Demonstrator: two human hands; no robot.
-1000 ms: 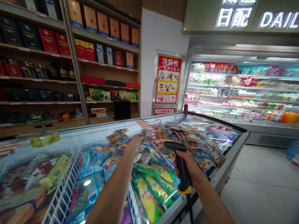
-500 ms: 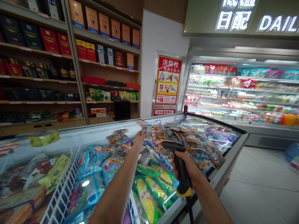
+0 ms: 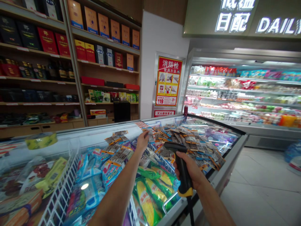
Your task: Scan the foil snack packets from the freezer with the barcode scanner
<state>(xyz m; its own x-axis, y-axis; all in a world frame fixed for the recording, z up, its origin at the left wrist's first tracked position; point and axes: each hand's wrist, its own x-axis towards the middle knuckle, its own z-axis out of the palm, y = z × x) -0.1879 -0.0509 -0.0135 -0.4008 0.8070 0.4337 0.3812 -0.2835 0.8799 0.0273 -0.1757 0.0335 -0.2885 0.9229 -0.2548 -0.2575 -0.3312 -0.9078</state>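
My right hand [image 3: 188, 168] grips a black and yellow handheld barcode scanner [image 3: 182, 169] by its handle, its head pointing left and its cable hanging down. My left hand [image 3: 142, 141] is stretched over the chest freezer, at the left edge of a large pile of small flat packets [image 3: 190, 138] with orange and blue edges. Its fingers are closed, and what they hold, if anything, is hidden. More such packets [image 3: 117, 150] lie left of that hand. Beneath my arms are green and yellow corn bags [image 3: 150, 194] and blue bags [image 3: 91, 175] in white wire baskets [image 3: 60, 188].
A roll of yellow tape [image 3: 41, 140] lies on the freezer's glass at left. The freezer's metal rim [image 3: 231, 150] runs along the right. Boxed goods fill shelves [image 3: 105, 66] behind; a lit display cooler [image 3: 235, 97] stands at right beyond the tiled floor [image 3: 254, 188].
My left hand has shifted slightly, and the packet that showed at its fingertips is no longer plain there. My right hand keeps hold of the barcode scanner. The view has turned slightly right.
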